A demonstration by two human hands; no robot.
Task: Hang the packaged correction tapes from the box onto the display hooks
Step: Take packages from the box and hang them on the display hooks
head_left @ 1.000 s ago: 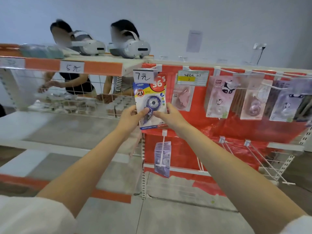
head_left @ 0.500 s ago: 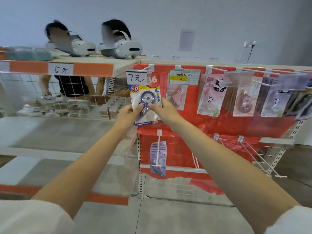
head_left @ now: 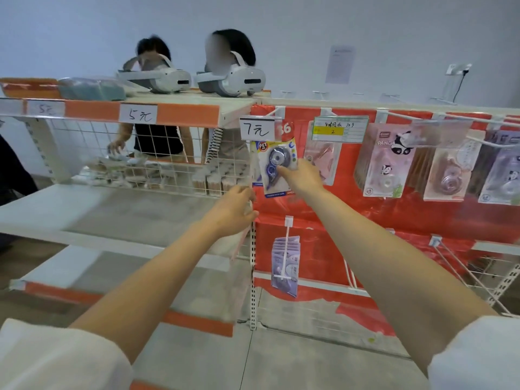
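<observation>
Hanging step nearly complete. The correction tape pack (head_left: 274, 167) hangs under the 7元 price tag (head_left: 256, 128), at 12 o'clock of the left hand (head_left: 235, 211). The right hand (head_left: 302, 175) touches it with extended fingers; the left's fingers are loosely curled, holding nothing. Next, judged: let go, fetch another.

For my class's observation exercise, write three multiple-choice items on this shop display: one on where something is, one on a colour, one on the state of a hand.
1. Where does the blue correction tape pack hang?
A. under the 7 yuan price tag
B. on the floor
C. on the top shelf

2. What colour is the backing panel behind the hooks?
A. green
B. red
C. black

3. What is the right hand doing?
A. hanging idle at the side
B. holding a headset
C. touching the pack

Answers: 1 A, the pack sits directly below that tag. 2 B, red sheeting covers the panel. 3 C, its fingers reach the pack's front, while the left hand is off it.
</observation>
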